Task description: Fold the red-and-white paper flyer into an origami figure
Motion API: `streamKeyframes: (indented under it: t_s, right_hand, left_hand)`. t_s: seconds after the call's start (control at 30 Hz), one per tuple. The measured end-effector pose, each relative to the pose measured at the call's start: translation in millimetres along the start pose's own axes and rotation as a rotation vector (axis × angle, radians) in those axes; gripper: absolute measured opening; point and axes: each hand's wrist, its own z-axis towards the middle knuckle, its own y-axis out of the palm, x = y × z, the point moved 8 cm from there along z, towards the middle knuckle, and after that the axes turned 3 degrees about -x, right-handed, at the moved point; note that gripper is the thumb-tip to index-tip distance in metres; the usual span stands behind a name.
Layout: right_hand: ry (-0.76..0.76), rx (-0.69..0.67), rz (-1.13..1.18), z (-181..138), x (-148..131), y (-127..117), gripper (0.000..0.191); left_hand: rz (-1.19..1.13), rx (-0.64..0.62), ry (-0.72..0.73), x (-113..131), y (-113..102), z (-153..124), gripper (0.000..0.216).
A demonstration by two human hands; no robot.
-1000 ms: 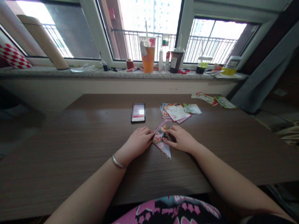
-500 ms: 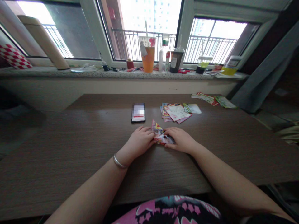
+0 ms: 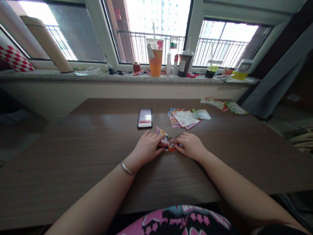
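Note:
A small, colourful printed sheet of paper, folded to a slanting point at its upper left, lies on the table between my hands. My left hand presses on its left side, fingers over the paper and thumb along the lower edge. At the right end, my right hand pinches the paper between thumb and fingertips. Part of the sheet is hidden under the fingers. Beyond my left hand a phone lies flat with its screen lit. Several printed leaflets lie in an overlapping pile past my right hand.
More leaflets lie at the far right corner of the brown wooden table. On the windowsill stand a tall cup of orange drink, a dark drink cup, bottles and a leaning cardboard tube.
The paper has turned a little, its pointed corner shifting left. My right fingers have drawn together at its right end, and my left fingers have slid further over its left side.

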Motion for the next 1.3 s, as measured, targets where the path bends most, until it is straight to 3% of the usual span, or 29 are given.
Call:
streamKeyframes:
  t_s: [0.07, 0.33, 0.6, 0.9, 1.1, 1.3]
  right_hand:
    - [0.046, 0.007, 0.027, 0, 3, -1, 0.018]
    - [0.292, 0.028, 0.15, -5, 24, 1, 0.019]
    - [0.534, 0.044, 0.194, -12, 52, 5, 0.018]
    - [0.731, -0.079, 0.221, -19, 72, 17, 0.025]
    - [0.726, -0.101, 0.242, -20, 75, 22, 0.028]
    - [0.685, -0.052, 0.189, -19, 74, 21, 0.029]
  left_hand:
    - [0.009, 0.027, -0.049, -5, 2, 1, 0.05]
    - [-0.016, 0.126, -0.21, -22, 7, -4, 0.088]
    - [0.024, 0.197, -0.228, -29, 18, -10, 0.095]
    - [0.031, 0.123, -0.145, -21, 18, -6, 0.059]
    - [0.035, 0.103, 0.012, -9, 17, -3, 0.032]
    - [0.027, 0.03, 0.138, 3, 18, -3, 0.026]
